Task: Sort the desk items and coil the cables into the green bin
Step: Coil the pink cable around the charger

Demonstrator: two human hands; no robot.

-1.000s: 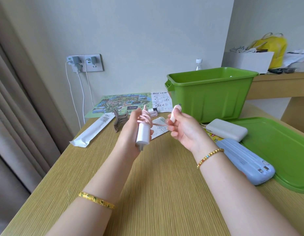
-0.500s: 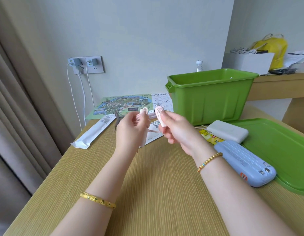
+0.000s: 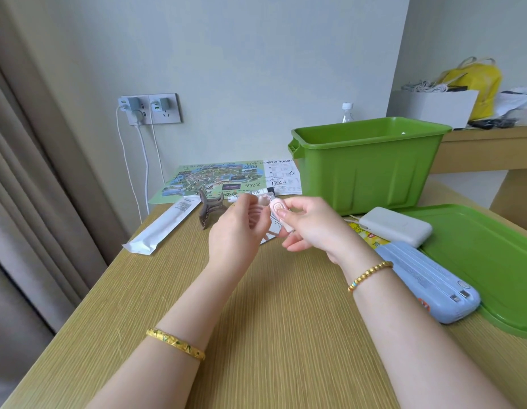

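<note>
Above the middle of the wooden desk, my left hand (image 3: 237,231) is shut on a white charger wrapped in pink cable (image 3: 256,208), mostly hidden behind its fingers. My right hand (image 3: 308,225) pinches the pink plug end (image 3: 277,208) of that cable, right against the left hand. The green bin (image 3: 371,166) stands open at the back right, behind my right hand. Its green lid (image 3: 477,255) lies flat to the right. A white power bank (image 3: 396,225) and a blue power bank (image 3: 427,281) lie beside the lid.
A brown hair claw (image 3: 210,209), a long white packet (image 3: 163,227), a map leaflet (image 3: 209,178) and a printed sheet (image 3: 281,177) lie at the back of the desk. Two chargers with white cables (image 3: 144,109) hang from the wall socket. A curtain hangs left.
Both hands have come together and drifted slightly right. The pink plug end moved from apart to right against the wrapped charger, and the charger is now more hidden behind my left fingers.
</note>
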